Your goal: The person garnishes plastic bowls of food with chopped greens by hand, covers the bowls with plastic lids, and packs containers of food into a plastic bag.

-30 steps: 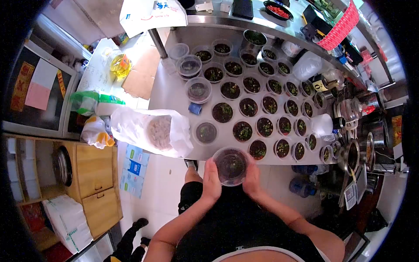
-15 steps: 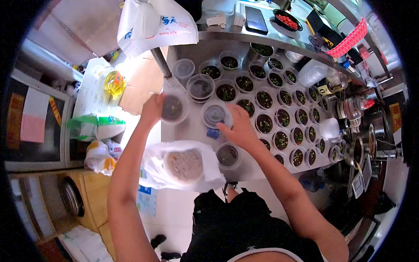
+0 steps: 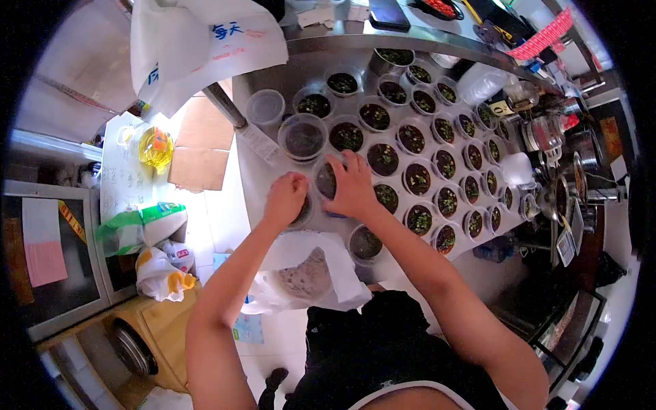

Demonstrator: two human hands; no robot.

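Note:
My left hand [image 3: 285,198] is closed in a pinch above a clear plastic tub [image 3: 303,217] of dark soil, mostly hidden beneath it. Whatever the fingertips hold, if anything, is too small to make out. The fingers of my right hand [image 3: 352,184] curve over the rim of another round clear tub [image 3: 324,180] with dark contents. Just behind them stands a stack of clear tubs [image 3: 302,137]. Close to my body is a white plastic bag [image 3: 345,273], open at the top, holding greyish-brown crumbly material [image 3: 304,277]. A soil-filled tub [image 3: 365,243] sits right of the bag.
Many tubs of soil with green seedlings [image 3: 417,179] fill the metal table's right side. A lidded clear tub [image 3: 265,107] stands by the shelf post [image 3: 224,104]. Above hangs a white printed bag [image 3: 205,48]. An oil bottle [image 3: 157,147] and cardboard [image 3: 201,147] lie left.
My left hand has let go of the tub's side and now pinches above it. My right hand has shifted onto the rim of its tub, and both hands are closer together. The view has tilted.

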